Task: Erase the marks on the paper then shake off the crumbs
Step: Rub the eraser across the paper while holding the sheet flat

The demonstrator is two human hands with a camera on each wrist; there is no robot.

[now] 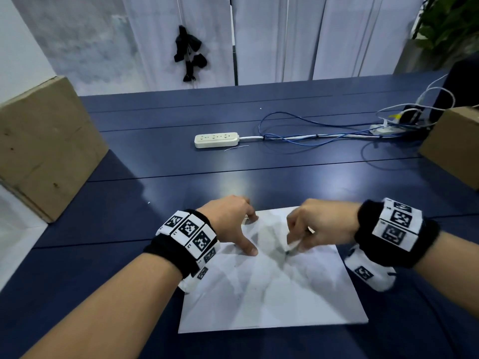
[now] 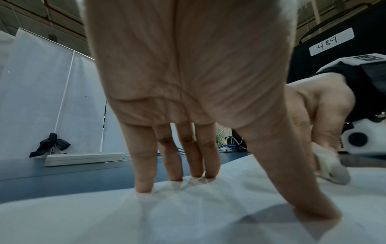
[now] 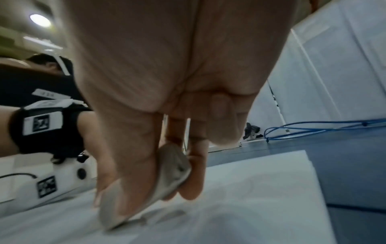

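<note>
A white sheet of paper (image 1: 272,288) lies on the dark blue table (image 1: 233,172) near its front edge. My left hand (image 1: 233,224) presses down on the paper's upper left part with straight, spread fingers (image 2: 144,178) and thumb. My right hand (image 1: 316,226) pinches a white eraser (image 1: 294,246) between thumb and fingers, and its tip touches the paper near the middle. In the right wrist view the eraser (image 3: 167,173) is greyish and tilted, with faint dark marks on the paper (image 3: 240,206) just beside its lower end. The left wrist view shows the eraser (image 2: 332,168) at the right.
A white power strip (image 1: 216,139) lies mid-table, with white and blue cables (image 1: 324,136) running to the right. Cardboard boxes stand at the left (image 1: 44,154) and right (image 1: 456,143) table edges. White curtains hang behind the table.
</note>
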